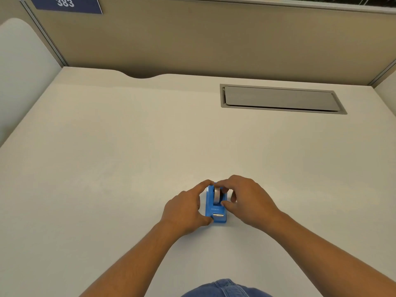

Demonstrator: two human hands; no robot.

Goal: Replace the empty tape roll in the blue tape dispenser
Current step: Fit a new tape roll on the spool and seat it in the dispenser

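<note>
A small blue tape dispenser [215, 213] stands on the white desk [128, 157], its metal cutter facing me. A grey tape roll [217, 195] sits upright in its cradle. My left hand [186, 211] clasps the dispenser's left side, thumb at the near corner and forefinger at the far end. My right hand [246, 200] reaches in from the right, its fingers curled over the roll's top and its thumb against the roll's near side.
A grey cable hatch [280, 99] is set into the desk at the back right. Beige partition walls [192, 39] enclose the back and sides, with a blue sign reading 383 [66, 3] at the top left. My jeans [225, 290] show at the bottom edge.
</note>
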